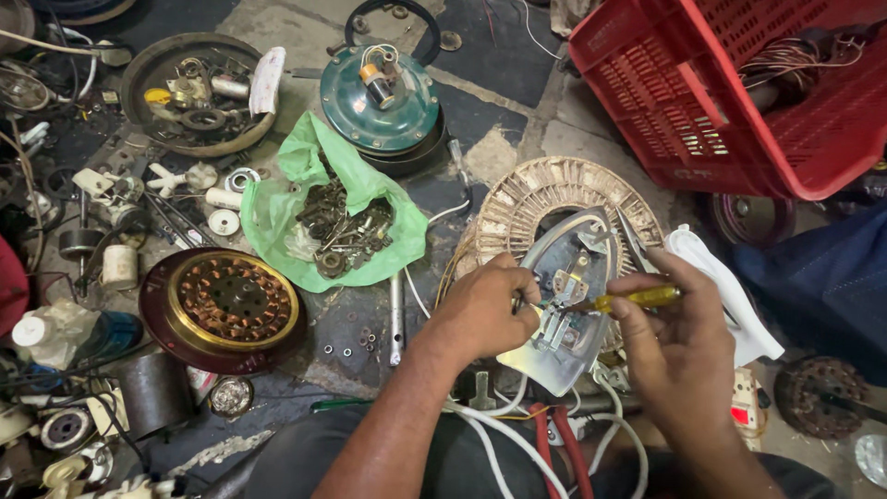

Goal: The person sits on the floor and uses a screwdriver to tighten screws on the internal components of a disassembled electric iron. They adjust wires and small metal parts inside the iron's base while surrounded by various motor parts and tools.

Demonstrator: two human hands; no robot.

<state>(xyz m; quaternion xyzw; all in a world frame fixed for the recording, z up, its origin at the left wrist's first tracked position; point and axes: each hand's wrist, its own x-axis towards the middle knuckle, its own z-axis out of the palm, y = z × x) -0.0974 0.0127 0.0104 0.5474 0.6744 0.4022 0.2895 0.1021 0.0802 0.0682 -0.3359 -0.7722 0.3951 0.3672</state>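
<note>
— Soleplate of a clothes iron, one only, lying inner side up on the floor, propped over a pale ring-shaped fan stator. How does it point?

— Its long axis runs from lower left to upper right; the pointed tip aims away from the person, toward the red plastic crate, and the broad heel sits near the white cables.

— And the hands?

— Two. The left hand is curled closed, fingers pinching a small part at the soleplate's left edge. The right hand is wrapped around one yellow-handled screwdriver, whose shaft lies nearly level, tip pointing left onto the fittings at the plate's middle.

— What else can be counted?

— One green plastic bag spread open with a heap of screws and nuts. One copper-wound motor winding in a dark red housing left of it. One teal fan motor cover above the bag. One white cloth just right of the right hand. A pair of red-handled pliers lies below the soleplate.
</note>
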